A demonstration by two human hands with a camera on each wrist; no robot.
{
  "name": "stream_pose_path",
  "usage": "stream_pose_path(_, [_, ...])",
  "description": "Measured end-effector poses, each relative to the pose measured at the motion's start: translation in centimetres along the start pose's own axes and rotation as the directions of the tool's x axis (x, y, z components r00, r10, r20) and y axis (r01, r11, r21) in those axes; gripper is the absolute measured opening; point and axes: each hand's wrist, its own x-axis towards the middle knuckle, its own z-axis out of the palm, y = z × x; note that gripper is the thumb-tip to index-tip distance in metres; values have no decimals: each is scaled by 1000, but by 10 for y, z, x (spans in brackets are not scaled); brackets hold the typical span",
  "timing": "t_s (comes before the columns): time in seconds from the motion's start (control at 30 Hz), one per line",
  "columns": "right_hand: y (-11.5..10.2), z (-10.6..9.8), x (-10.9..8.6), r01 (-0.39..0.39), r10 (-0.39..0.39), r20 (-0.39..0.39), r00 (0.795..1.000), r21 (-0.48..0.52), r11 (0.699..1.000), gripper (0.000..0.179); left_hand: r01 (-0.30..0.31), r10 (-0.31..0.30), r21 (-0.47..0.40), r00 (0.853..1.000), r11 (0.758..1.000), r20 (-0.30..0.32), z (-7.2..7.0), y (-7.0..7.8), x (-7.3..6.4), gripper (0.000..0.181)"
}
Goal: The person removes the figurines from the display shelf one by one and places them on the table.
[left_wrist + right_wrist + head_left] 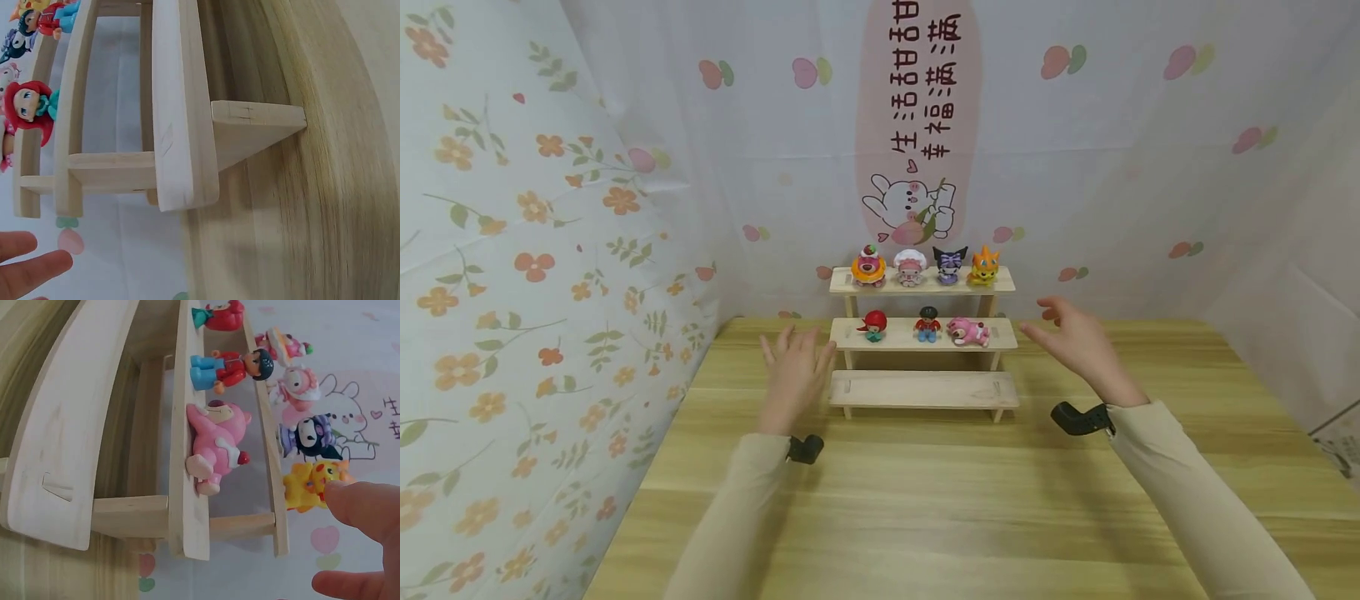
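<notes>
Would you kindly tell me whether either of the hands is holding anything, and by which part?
Nothing is held: the left hand and right hand are both empty, beside the three-tiered pale wooden shelf.

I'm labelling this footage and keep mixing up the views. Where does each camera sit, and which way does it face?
Head: worn on the head, facing forward and down at the shelf and table; left hand, right hand and both sleeves show.
Left wrist: on that wrist, facing the shelf's left end, image turned sideways; some fingers show lower left.
Right wrist: on that wrist, facing the shelf's right end, also sideways; fingers show lower right.
Both wrist views share the red-jacketed toy.
</notes>
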Motion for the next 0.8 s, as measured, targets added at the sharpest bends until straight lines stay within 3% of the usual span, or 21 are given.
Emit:
stream_pose_path(0.23, [-3, 2, 10, 7, -7, -15, 1000, -20, 1000, 73, 68, -69, -19, 997, 997, -31, 7, 1, 8, 51])
stream_pose_path(0.5, [-5, 1, 28, 68, -66, -105, 992, 15, 998, 65, 117, -120, -49, 990, 992, -74, 22, -7, 19, 44])
stream_pose_path(0.8, [-21, 1, 47, 99, -92, -139, 986, 44, 994, 59, 90, -100, -134, 993, 987, -66, 31, -10, 19, 37])
